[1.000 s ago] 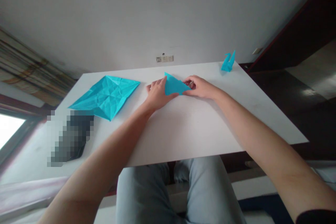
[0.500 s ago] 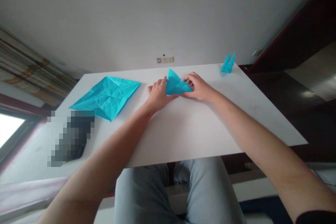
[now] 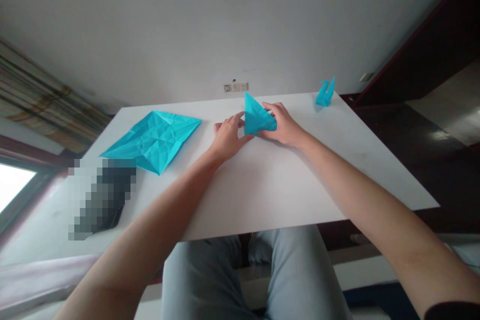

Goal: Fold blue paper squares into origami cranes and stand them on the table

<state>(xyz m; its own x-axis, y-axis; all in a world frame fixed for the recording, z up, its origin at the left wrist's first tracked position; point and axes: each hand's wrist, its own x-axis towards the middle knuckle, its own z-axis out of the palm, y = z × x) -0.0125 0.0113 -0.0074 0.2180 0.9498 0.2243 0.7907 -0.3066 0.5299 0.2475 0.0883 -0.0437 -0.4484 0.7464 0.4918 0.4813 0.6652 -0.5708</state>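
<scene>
A turquoise sheet of origami paper (image 3: 258,116), folded into a triangle with a tall point at its left, stands up from the table between my hands. My right hand (image 3: 285,125) grips its right corner, thumb along the lower edge and fingers behind the sloping side. At the left edge is my left hand (image 3: 228,136), curled, its thumb touching the bottom and its forefinger by the upright side; part of the fingertips is hidden. To the left lies an unfolded, creased turquoise sheet (image 3: 157,137). A finished paper crane (image 3: 325,94) stands at the far right corner.
Everything rests on a white table (image 3: 262,195) set against a grey wall with sockets (image 3: 235,87). A dark, pixelated object (image 3: 107,197) lies at the table's left, near my left forearm. My knees are under the front edge.
The folded paper has turned: its flap now reads as one broad triangle, point higher and slightly further right. My left fingers have slid off its face to the left edge.
</scene>
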